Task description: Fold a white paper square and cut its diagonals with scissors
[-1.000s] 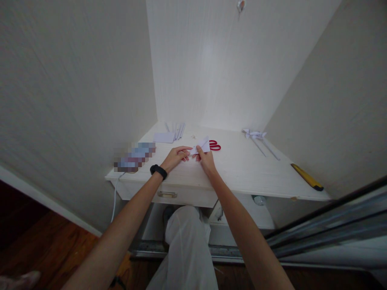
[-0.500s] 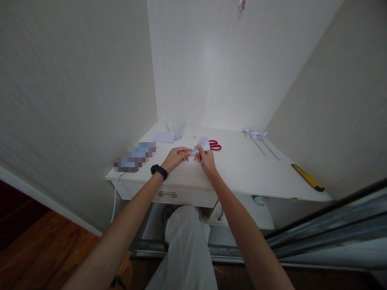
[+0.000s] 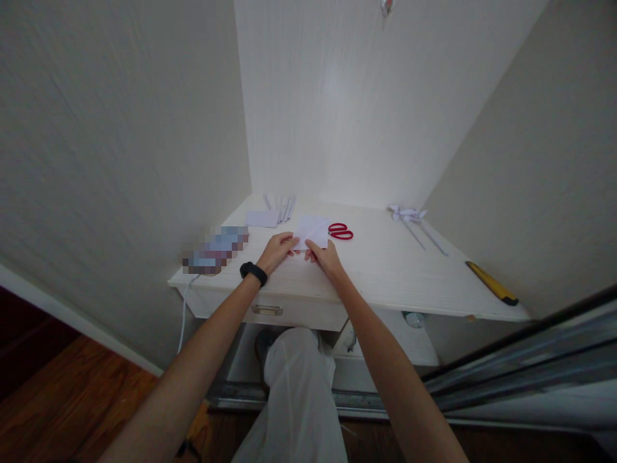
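A white desk [image 3: 390, 273] stands between pale walls [image 3: 380, 128], wooden floor [image 3: 96, 392] showing below. Over its middle, beside red-handled scissors [image 3: 340, 231], the left hand [image 3: 279, 249] and right hand [image 3: 325, 254] pinch a white paper sheet [image 3: 311, 226] by its near edge, thumbs on top, fingers curled.

We reach two bare forearms [image 3: 211, 347] forward; our left hand [image 3: 278, 249], right hand [image 3: 326, 256] near each other, thumbs [image 3: 309, 244] above curled fingers [image 3: 312, 256].
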{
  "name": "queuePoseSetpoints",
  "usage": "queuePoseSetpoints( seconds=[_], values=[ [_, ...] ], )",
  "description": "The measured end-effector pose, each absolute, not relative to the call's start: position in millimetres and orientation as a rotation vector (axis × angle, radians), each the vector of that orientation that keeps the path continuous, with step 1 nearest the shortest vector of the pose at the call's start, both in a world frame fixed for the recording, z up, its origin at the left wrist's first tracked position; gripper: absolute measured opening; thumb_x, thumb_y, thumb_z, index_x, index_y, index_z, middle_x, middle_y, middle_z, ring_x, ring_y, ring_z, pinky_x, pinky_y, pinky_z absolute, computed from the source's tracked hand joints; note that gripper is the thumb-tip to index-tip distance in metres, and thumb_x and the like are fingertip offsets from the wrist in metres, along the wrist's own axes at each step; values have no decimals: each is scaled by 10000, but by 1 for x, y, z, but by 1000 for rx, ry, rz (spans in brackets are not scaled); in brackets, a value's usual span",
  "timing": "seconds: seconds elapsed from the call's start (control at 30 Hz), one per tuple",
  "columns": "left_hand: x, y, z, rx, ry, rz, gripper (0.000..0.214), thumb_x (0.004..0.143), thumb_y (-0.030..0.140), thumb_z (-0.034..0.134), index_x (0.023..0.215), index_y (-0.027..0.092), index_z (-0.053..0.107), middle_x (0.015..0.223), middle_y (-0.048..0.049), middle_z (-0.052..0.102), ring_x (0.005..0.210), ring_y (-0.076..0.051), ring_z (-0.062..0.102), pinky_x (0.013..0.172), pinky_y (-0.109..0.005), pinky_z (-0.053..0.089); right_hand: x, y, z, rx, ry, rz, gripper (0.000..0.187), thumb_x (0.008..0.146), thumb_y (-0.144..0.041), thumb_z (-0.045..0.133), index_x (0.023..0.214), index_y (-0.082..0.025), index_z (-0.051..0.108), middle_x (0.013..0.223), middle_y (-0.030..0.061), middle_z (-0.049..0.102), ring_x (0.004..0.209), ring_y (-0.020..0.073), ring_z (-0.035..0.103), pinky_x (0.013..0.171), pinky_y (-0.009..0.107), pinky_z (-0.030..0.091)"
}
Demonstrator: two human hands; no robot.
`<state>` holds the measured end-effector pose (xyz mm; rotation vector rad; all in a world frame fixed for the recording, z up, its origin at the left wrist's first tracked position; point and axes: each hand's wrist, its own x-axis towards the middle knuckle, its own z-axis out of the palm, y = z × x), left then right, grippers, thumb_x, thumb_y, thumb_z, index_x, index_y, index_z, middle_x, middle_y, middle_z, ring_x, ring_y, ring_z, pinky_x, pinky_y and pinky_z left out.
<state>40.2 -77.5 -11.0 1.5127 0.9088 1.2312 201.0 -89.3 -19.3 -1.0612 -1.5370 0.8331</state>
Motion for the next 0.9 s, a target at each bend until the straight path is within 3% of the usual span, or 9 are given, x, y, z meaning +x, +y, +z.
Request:
queuePoseSetpoints(
  seconds=[0.6, 0.9],
  values=[
    [38, -76, -14, 1295, 736, 1266, 316, 643, 348, 778, 817, 107, 672, 763, -58, 705, 686, -165, 610, 693, -293, 457, 202, -94, -15, -1087, -1665, 896, 345, 798, -386, 570, 545, -158, 623, 487, 7, 560, 481, 117, 486, 571, 244, 407],
    [38, -74, -17, 1242, 757, 1313, 344, 632, 341, 794, 868, 112, 693, 869, -82, 734, 737, -187, 639, 744, -324, 473, 203, -92, -15, -1068, -1666, 912, 381, 790, -466, 580, 563, -161, 613, 488, 4, 544, 487, 122, 490, 564, 255, 402]
  ],
)
